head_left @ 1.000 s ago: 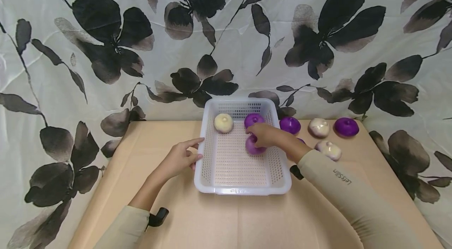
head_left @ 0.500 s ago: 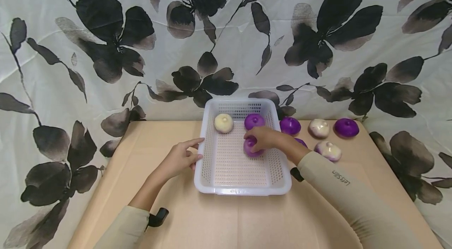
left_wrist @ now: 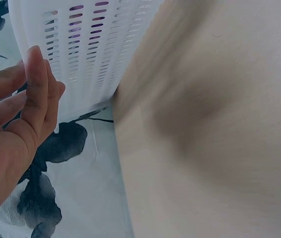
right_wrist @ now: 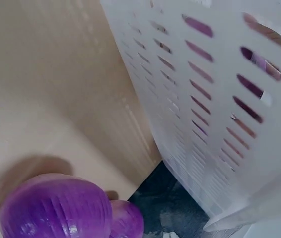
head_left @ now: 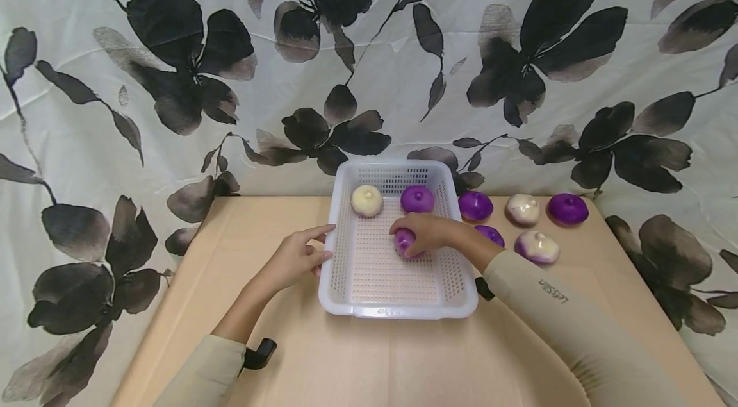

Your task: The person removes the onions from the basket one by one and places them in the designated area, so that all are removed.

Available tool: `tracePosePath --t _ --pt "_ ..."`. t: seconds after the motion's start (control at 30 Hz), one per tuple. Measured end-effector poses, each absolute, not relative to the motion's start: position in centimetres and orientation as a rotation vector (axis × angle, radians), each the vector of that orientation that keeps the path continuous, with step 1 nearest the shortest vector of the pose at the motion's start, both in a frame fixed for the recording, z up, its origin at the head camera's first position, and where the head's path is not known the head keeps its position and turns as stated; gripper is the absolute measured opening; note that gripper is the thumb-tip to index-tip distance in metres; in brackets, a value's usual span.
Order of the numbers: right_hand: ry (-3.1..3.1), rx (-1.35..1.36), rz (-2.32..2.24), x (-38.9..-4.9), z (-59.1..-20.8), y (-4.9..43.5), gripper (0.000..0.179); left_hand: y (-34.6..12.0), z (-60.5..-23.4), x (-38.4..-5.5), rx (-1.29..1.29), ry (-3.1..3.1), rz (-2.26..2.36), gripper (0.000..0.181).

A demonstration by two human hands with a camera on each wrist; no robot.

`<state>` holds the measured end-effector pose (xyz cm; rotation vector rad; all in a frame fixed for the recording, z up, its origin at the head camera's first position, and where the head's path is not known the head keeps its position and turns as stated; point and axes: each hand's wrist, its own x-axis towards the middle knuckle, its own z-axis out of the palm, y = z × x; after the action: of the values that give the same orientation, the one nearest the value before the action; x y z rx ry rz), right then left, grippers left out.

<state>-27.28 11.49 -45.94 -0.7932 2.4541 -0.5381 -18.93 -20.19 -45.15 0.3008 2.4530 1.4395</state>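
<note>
Head view: right hand [head_left: 423, 232] covers part of the pinched onion [head_left: 404, 242]; forearm [head_left: 471, 247] masks part of another onion [head_left: 492, 234]; sleeve lettering [head_left: 553, 290] too small to read surely. Left wrist view: left hand [left_wrist: 29, 121] cut by left edge.

The head view looks forward and down over the flat, pale tan table [head_left: 323, 356], far enough back to frame the whole white, slotted plastic basket [head_left: 398, 312] and the black-flowered white cloth [head_left: 432, 74] behind. The left wrist view, tilted, faces the basket's left wall from close outside; the right wrist view, also tilted and close, faces the opposite wall, sharing two round, glossy purple bulbs [right_wrist: 56, 208] with the head view.
</note>
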Motion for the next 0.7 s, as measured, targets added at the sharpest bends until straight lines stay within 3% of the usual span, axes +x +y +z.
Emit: tracePosePath --t 0.7 --pt "2.555 -0.909 -0.949 -25.4 -40.1 17.7 0.058 -19.9 -45.0 -19.1 0.304 2.436 1.461 0.061"
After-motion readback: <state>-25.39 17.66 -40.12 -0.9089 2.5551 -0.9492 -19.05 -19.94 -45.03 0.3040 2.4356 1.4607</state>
